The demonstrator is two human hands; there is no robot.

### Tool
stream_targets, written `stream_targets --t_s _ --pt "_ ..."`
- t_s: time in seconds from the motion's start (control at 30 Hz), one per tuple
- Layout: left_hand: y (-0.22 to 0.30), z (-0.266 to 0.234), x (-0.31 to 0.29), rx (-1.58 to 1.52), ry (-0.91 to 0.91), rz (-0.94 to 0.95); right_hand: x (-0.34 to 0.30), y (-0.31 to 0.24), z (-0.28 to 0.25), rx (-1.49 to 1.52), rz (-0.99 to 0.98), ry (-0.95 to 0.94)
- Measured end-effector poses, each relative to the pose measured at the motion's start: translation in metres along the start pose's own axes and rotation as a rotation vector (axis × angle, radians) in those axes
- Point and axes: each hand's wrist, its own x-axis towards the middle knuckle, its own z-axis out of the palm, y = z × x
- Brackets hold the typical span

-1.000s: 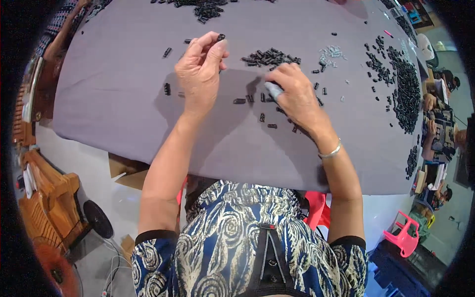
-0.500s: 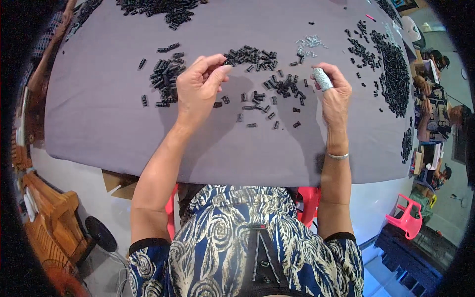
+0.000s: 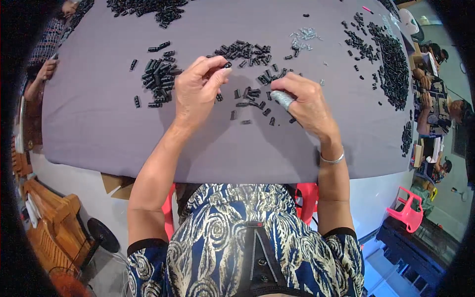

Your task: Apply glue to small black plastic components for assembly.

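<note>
My left hand (image 3: 195, 91) hovers over the cloth, thumb and forefinger pinching a small black plastic part (image 3: 227, 65). A pile of finished-looking longer black pieces (image 3: 157, 81) lies to its left. My right hand (image 3: 309, 106) is closed, its thumb wrapped in pale tape (image 3: 282, 99); whatever its fingertips hold is too small or hidden. Under and beside it are scattered loose black parts (image 3: 251, 93), some covered by the hand. Beyond both hands sit a cluster of black parts (image 3: 243, 51) and a heap of tiny silvery metal pieces (image 3: 304, 35).
A grey cloth (image 3: 237, 158) covers the table. Big black heaps lie at the far left (image 3: 146, 6) and right (image 3: 391, 69). Another person's hand (image 3: 48, 69) shows at the left edge. A pink stool (image 3: 406, 210) and a wooden chair (image 3: 54, 210) stand around.
My right hand has swung left and inward from beside the silvery heap, now over the loose black parts. My left hand keeps its pinch in nearly the same place.
</note>
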Motion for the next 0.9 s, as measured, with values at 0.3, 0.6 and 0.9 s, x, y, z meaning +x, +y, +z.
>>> stream_targets --t_s 0.3,0.6,0.9 --pt "0.002 0.010 -0.011 -0.028 -0.137 0.024 0.000 -0.003 0.015 -0.097 0.017 -0.024" --pt "0.002 0.010 -0.014 -0.068 -0.299 0.002 0.003 -0.016 0.018 0.961 0.341 0.060" --pt "0.002 0.014 -0.014 -0.019 -0.293 0.082 0.007 -0.005 0.034 1.055 0.269 0.169"
